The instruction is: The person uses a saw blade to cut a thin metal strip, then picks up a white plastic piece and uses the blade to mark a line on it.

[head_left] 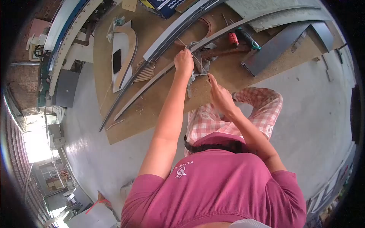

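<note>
Head view | left hand (184, 61): clenched beside long, narrow grey strip (152, 84) | right hand (221, 97): nearer, pinching, object indistinct

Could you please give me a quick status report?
Left hand at narrow strip; right hand nearer the body, by thin cord; exact grips unclear. Red-handled tool lying off to the right, touching neither hand.

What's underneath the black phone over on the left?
The phone rests on a white board, visible above and below it in the picture, beside a curved wooden piece. The patch directly beneath is covered, so anything thin there can't be seen.
</note>
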Demonstrator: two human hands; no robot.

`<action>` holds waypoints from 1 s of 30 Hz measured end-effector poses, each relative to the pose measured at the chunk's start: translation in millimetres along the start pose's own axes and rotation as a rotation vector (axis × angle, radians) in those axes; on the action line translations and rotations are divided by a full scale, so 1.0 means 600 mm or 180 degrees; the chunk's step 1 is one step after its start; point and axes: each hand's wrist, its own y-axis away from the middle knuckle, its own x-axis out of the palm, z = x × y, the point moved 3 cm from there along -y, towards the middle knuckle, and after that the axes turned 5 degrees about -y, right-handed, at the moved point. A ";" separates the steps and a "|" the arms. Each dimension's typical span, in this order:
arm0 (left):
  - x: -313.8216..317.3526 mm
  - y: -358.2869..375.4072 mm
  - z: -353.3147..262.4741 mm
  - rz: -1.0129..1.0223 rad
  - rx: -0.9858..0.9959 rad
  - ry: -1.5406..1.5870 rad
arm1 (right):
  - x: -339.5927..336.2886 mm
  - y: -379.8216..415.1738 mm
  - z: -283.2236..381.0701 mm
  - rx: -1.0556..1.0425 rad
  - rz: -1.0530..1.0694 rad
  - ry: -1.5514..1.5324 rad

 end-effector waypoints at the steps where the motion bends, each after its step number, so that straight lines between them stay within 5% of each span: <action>1: -0.007 0.000 -0.002 -0.0066 0.0054 -0.0042 | -0.003 -0.008 0.008 0.0000 0.0005 0.0134; 30: 0.001 0.000 0.002 -0.0068 0.0132 0.0044 | 0.008 -0.009 0.008 -0.0157 -0.0090 0.0131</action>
